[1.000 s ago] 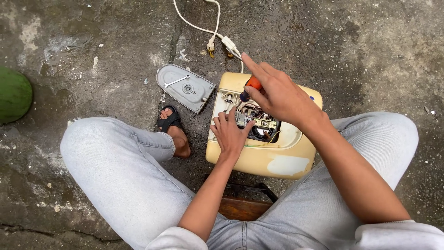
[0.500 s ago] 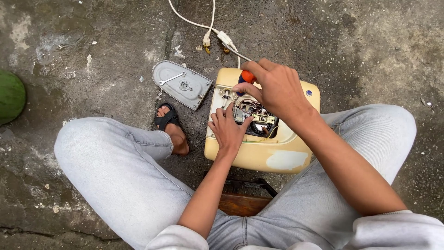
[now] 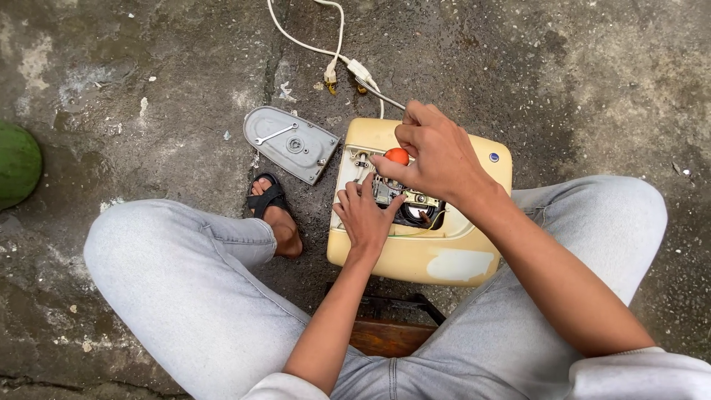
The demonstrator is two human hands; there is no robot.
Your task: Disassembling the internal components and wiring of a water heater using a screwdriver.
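A cream-yellow appliance casing (image 3: 459, 255) lies open on the concrete between my knees, its wiring and metal parts (image 3: 415, 207) exposed. My right hand (image 3: 437, 159) grips a screwdriver with an orange handle (image 3: 397, 155), its tip down in the opening. My left hand (image 3: 364, 215) rests its fingers on the inner parts at the left of the opening. A white cord with a plug (image 3: 348, 67) runs from the casing's far side.
A grey metal cover plate (image 3: 290, 144) with a small wrench on it lies left of the casing. My sandalled foot (image 3: 274, 211) is beside it. A green round object (image 3: 16, 163) sits at the left edge. A wooden stool (image 3: 389, 333) is under me.
My right hand has turned on the screwdriver, so the orange handle shows now below my fingers. The view has shifted slightly; my left hand stays on the inner parts.
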